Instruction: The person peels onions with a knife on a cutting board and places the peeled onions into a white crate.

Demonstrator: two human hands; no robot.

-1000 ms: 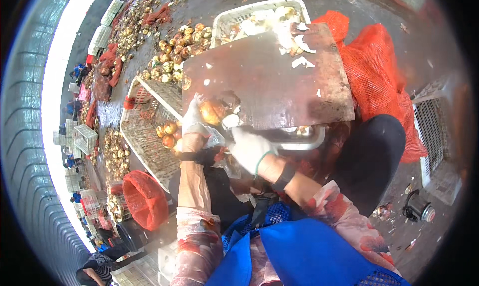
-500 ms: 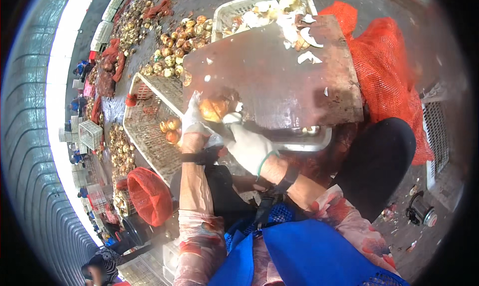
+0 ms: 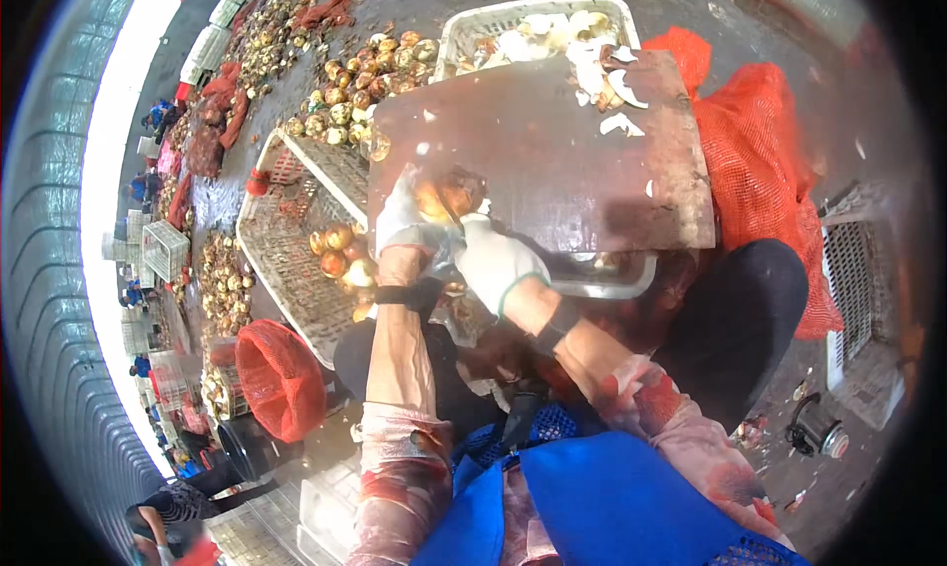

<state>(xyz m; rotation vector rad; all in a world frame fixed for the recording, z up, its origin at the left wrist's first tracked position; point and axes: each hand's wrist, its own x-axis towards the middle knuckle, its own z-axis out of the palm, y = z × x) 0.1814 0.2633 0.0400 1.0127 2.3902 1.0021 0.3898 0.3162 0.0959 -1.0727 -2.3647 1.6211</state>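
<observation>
My left hand (image 3: pixel 402 219), in a white glove, is closed round a brown-skinned, onion-like bulb (image 3: pixel 431 201) at the near left edge of a brown board (image 3: pixel 552 161). Close beside it, my right hand (image 3: pixel 500 262), also gloved, is closed on what looks like a small knife (image 3: pixel 448 207). Its thin dark blade lies against the bulb; the handle is mostly hidden in my fist. White curved peelings (image 3: pixel 623 90) are scattered on the board's far right corner.
Left of the board stands a white plastic crate (image 3: pixel 296 240) with several bulbs (image 3: pixel 340 250). Behind is a crate (image 3: pixel 538 13) of pale peeled pieces. Red mesh bags (image 3: pixel 755 161) lie at right, a red mesh basket (image 3: pixel 281 380) at left. Bulb heaps (image 3: pixel 375 73) cover the floor beyond.
The view has shifted slightly, so the board sits a little lower. My right hand has turned at the bulb, and the dark blade now shows across it. My left hand keeps its hold.
</observation>
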